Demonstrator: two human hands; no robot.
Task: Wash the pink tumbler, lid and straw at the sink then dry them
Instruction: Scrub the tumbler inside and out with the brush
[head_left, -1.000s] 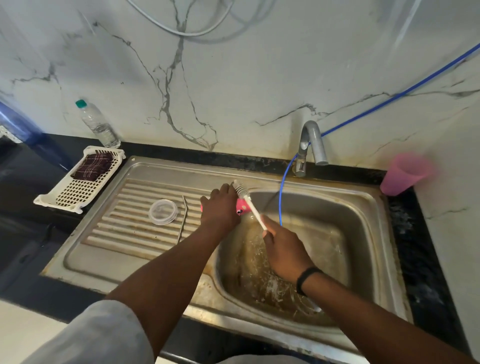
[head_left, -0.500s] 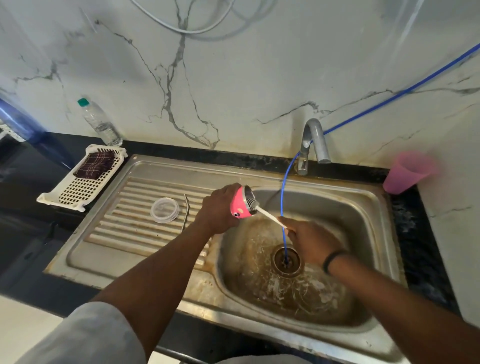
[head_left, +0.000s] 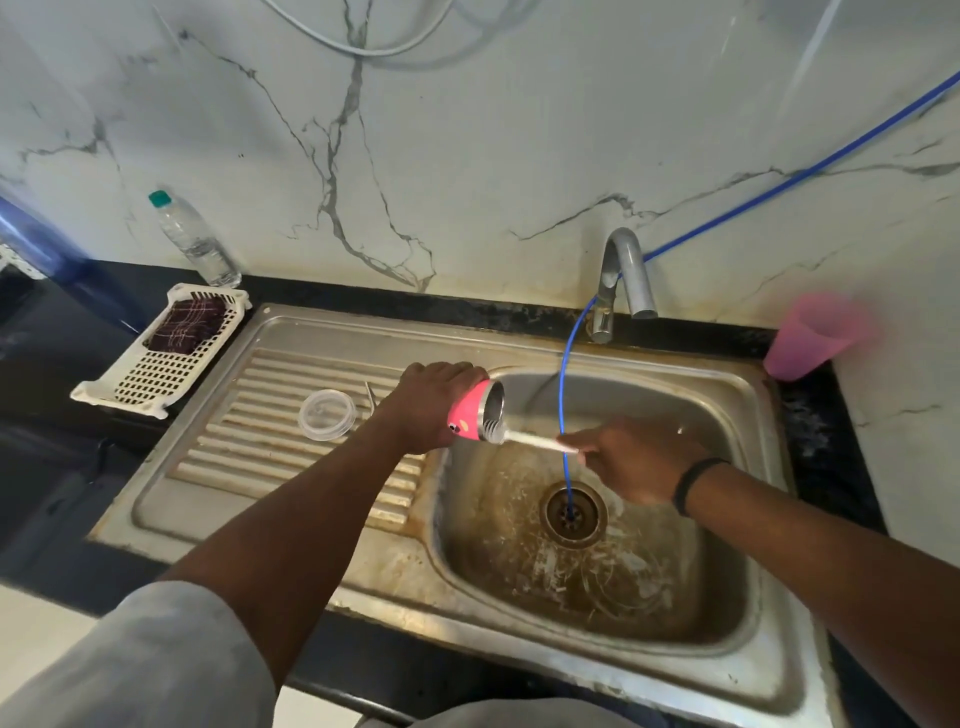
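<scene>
Gripping the pink tumbler on its side, the left hand has its fingers wrapped round the body, so the open steel mouth faces right, over the left edge of the sink basin. The right hand pinches the white handle of a small brush, fingers clamped on it; the bristled head sits just inside the tumbler's mouth, at its lower rim. A black band circles the right wrist.

On the ribbed draining board to the left of the basin lies the clear lid, flat, and just beside it on the right a thin metal straw, partly hidden behind the left hand. Both are apart from the tumbler.

A thin blue hose runs along the marble wall, drops past the tap and ends in the drain; it crosses in front of the brush handle. Whether water is flowing cannot be told.

On the dark worktop left of the sink stands a white slotted basket with a folded checked cloth in its far end, and behind it a plastic water bottle with a green cap. At the right back corner a pink plastic cup stands against the wall, blurred.
</scene>
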